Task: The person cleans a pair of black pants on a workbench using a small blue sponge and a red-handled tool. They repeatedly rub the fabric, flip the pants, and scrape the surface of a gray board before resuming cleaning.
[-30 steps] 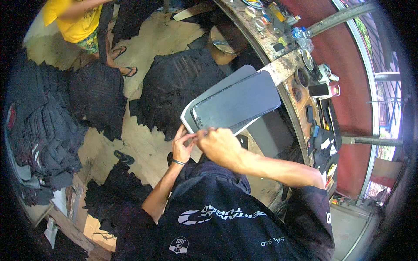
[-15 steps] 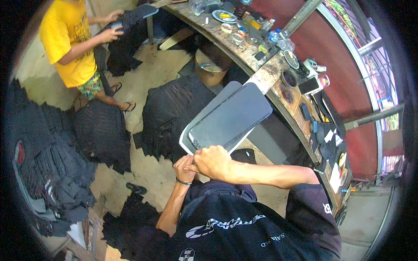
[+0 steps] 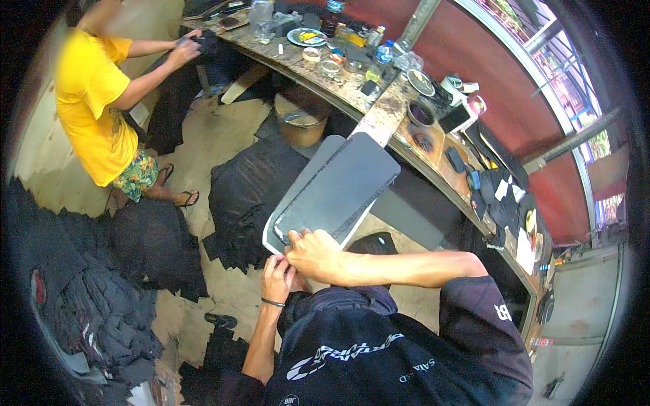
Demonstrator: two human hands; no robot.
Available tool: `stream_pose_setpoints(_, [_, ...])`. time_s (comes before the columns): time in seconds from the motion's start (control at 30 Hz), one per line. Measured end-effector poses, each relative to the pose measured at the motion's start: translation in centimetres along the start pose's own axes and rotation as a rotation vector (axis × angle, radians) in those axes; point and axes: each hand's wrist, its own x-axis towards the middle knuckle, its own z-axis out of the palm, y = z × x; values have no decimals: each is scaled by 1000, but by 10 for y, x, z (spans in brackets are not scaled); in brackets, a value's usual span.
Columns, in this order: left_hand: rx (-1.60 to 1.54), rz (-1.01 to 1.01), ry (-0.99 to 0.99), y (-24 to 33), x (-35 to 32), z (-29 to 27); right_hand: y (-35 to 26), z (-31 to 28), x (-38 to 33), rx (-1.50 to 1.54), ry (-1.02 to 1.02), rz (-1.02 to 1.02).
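Observation:
A dark grey flat panel with rounded corners and a rough black border lies at a slant in front of me. Beneath it a white-edged board shows along the left side. My right hand is closed at the panel's near end, its curled fingertips pressing on the border. Touching it at the near left corner is my left hand, with fingers bent together; what they pinch is hidden. A black band circles my left wrist.
A long workbench curves along the right, carrying bottles, a plate, tape rolls and a dark bowl. Under it stands a bucket. Black material piles cover the floor at left. A person in yellow stands at far left.
The whole view has shifted. My right hand's fingers have moved a little further onto the panel's border. The other person's hands are now by the bench, and the flat piece there is no longer visible.

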Motion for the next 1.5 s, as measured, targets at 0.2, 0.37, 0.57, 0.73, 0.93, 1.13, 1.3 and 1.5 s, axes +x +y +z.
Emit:
stream_pose_setpoints(0.2, [192, 29, -145, 4, 9, -1, 51, -20, -50, 199, 245, 182])
stream_pose_setpoints(0.37, [421, -12, -335, 12, 26, 2, 110, 44, -52, 888, 653, 404])
stream_pose_setpoints(0.57, [428, -137, -611, 23, 39, -13, 167, 168, -17, 1531, 860, 650])
stream_pose_setpoints(0.73, [659, -232, -861, 29, 58, -7, 183, 206, -15, 1520, 837, 550])
stream_pose_setpoints(0.93, [741, -234, -770, 45, 62, -4, 189, 202, -22, 1577, 728, 440])
stream_pose_setpoints(1.13, [954, -341, -783, 45, 50, 17, 197, 194, -25, 1674, 658, 326])
stream_pose_setpoints(1.3, [876, -675, -574, 34, 18, 29, 202, 188, -33, 1642, 601, 300])
stream_pose_setpoints(1.5, [-301, -1358, -131, 43, 0, 21, 210, 189, -34, 1702, 539, 208])
